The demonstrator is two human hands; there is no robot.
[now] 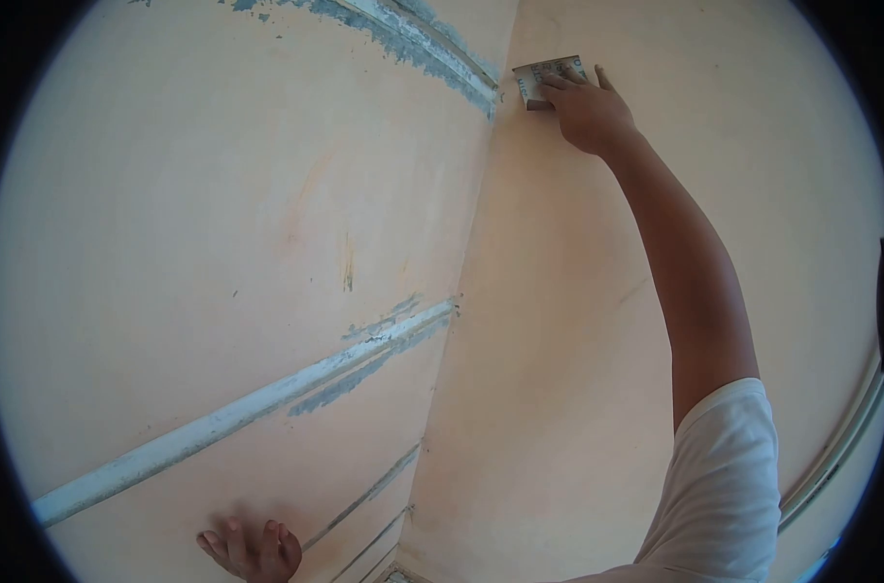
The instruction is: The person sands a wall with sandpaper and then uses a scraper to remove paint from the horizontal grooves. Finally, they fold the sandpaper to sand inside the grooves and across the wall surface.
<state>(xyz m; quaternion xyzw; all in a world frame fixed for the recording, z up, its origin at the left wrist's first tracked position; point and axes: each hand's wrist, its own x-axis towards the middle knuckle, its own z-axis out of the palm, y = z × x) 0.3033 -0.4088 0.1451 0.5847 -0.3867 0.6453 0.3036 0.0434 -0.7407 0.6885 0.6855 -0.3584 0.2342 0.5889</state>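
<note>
High on the right-hand wall (559, 291), my right hand (593, 115) presses a sheet of sandpaper (536, 87) against the surface, close to the corner. Dark printing shows on the sheet's pale backing, and its lower edge is brown. My fingers lie across it, with one finger standing off to the side. Low in the view, my left hand (253, 552) is raised in front of the left-hand wall (219, 243), fingers spread and nothing in them.
A pale strip (238, 406) slants along the left wall to the corner, edged with grey patches. Another strip (427, 41) runs above it, and thinner grey lines (374, 488) lie below. A curved pipe (835, 447) stands at the right edge.
</note>
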